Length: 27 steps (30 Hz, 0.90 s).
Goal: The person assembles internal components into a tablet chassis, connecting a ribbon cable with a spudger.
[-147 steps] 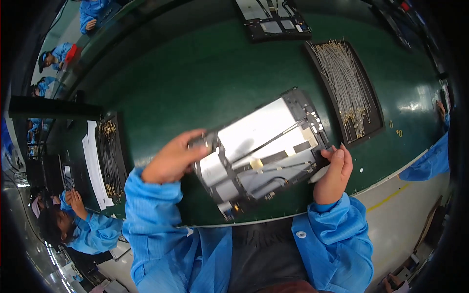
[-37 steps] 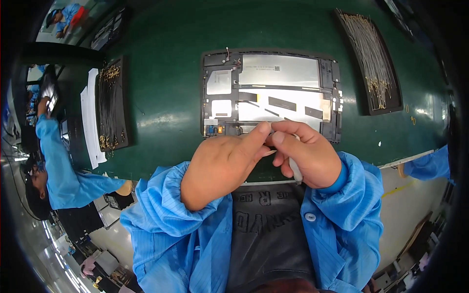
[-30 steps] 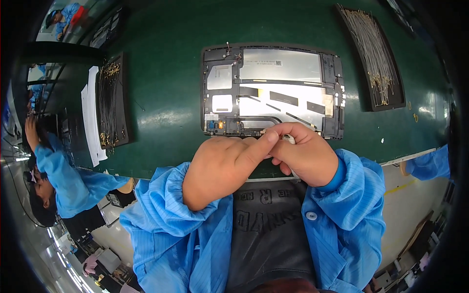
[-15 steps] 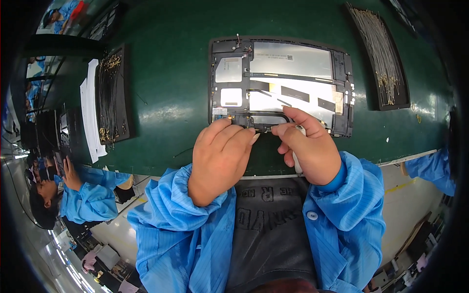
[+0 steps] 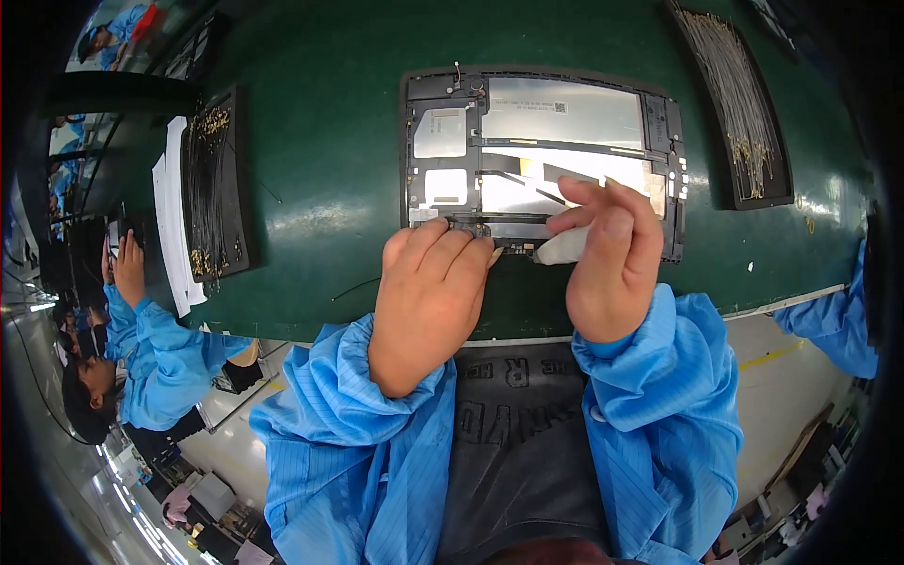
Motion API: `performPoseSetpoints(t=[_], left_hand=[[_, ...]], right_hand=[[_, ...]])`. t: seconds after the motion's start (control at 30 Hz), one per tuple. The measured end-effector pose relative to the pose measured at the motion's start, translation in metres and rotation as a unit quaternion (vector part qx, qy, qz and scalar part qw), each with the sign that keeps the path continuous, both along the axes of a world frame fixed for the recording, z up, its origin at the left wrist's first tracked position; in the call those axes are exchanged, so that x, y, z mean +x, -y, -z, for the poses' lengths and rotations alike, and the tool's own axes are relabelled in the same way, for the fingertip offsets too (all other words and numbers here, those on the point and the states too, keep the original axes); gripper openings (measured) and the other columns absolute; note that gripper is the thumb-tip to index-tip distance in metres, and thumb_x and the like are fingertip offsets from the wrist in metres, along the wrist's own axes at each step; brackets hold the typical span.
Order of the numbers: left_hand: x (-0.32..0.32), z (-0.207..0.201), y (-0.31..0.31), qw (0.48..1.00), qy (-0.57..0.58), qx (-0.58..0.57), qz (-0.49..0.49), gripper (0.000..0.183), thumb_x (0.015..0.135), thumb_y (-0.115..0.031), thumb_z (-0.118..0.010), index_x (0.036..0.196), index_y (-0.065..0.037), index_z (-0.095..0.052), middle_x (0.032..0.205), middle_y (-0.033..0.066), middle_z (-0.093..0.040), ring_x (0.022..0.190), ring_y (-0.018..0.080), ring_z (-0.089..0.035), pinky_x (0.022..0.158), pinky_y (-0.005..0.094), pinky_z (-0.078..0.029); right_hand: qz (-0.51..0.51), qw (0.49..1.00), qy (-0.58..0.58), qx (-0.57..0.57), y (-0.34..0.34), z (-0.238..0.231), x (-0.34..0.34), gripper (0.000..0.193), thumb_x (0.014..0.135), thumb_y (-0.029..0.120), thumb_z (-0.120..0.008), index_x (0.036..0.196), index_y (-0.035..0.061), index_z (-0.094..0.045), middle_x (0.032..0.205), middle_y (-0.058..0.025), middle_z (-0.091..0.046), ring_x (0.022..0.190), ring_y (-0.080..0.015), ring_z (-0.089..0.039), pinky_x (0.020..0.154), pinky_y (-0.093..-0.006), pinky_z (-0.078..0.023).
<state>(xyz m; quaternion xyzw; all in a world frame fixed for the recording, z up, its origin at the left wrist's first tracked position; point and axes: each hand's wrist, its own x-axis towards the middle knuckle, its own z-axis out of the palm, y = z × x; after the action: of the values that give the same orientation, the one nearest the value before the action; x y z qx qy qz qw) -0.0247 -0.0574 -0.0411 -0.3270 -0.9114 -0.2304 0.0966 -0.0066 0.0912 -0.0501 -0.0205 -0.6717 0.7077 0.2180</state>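
An opened tablet [image 5: 584,221] lies on the green bench, its inner side up, with silver plates, a black frame and flat ribbon cables showing. My left hand [image 5: 428,292] grips its near edge, fingers together and bent over the frame, thumb at the rim; what lies beneath those fingers is hidden. In my right hand [image 5: 617,264] is a white tapered tool [image 5: 563,247], pinched with the fingers curled above it. Its dark tip points left at small parts along the tablet's near edge.
A black tray [image 5: 247,212] of thin dark cables with gold ends stands at the left, beside white paper sheets [image 5: 171,217]. Another black tray [image 5: 774,174] with grey cables is at the far right. A co-worker in blue [image 5: 169,363] sits at the left.
My right hand has turned, bringing the white tool from upright behind the fingers to lying across toward the tablet's edge. The left hand has barely moved. The co-worker's arms have risen.
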Motion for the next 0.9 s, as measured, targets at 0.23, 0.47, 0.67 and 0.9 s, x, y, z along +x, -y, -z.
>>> performPoseSetpoints(t=[0.23, 0.47, 0.67, 0.9], left_hand=[[0.002, 0.001, 0.0, 1.0, -0.006, -0.017, -0.007, 0.023, 0.062, -0.003, -0.062, 0.084, -0.005, -0.056, 0.083, 0.0077, -0.054, 0.084, 0.0266, -0.049, 0.074, 0.0371, -0.037], [0.003, 0.0, 0.001, 1.0, -0.011, -0.021, -0.008, 0.022, 0.062, -0.004, -0.062, 0.084, -0.005, -0.056, 0.084, 0.0072, -0.054, 0.085, 0.026, -0.048, 0.074, 0.0368, -0.037], [0.001, -0.002, 0.001, 1.0, -0.001, -0.018, -0.008, 0.022, 0.062, -0.004, -0.062, 0.084, -0.005, -0.057, 0.083, 0.0075, -0.055, 0.084, 0.0259, -0.049, 0.074, 0.0365, -0.037], [0.001, -0.003, 0.0, 1.0, -0.002, -0.01, -0.011, 0.021, 0.062, -0.004, -0.061, 0.083, -0.005, -0.057, 0.082, 0.0082, -0.055, 0.083, 0.0262, -0.05, 0.074, 0.0363, -0.038]], right_hand=[[-0.009, 0.997, -0.029, 0.068, 0.002, 0.007, -0.001, 0.024, 0.085, 0.017, -0.043, 0.102, 0.0003, -0.043, 0.089, -0.0113, -0.056, 0.061, -0.0088, -0.049, 0.058, -0.0214, -0.042], [-0.03, 0.996, -0.053, 0.067, 0.005, 0.008, -0.001, 0.023, 0.084, 0.017, -0.044, 0.1, 0.0004, -0.045, 0.085, -0.0096, -0.056, 0.06, -0.0093, -0.05, 0.056, -0.0216, -0.042], [-0.004, 0.996, -0.043, 0.072, 0.004, 0.012, -0.002, 0.022, 0.084, 0.018, -0.044, 0.098, 0.0011, -0.044, 0.089, -0.0114, -0.057, 0.061, -0.0106, -0.051, 0.057, -0.0223, -0.043], [-0.012, 0.996, -0.021, 0.082, 0.003, 0.008, 0.0, 0.021, 0.083, 0.019, -0.046, 0.096, 0.0012, -0.046, 0.087, -0.0116, -0.058, 0.064, -0.0134, -0.053, 0.06, -0.0254, -0.044]])
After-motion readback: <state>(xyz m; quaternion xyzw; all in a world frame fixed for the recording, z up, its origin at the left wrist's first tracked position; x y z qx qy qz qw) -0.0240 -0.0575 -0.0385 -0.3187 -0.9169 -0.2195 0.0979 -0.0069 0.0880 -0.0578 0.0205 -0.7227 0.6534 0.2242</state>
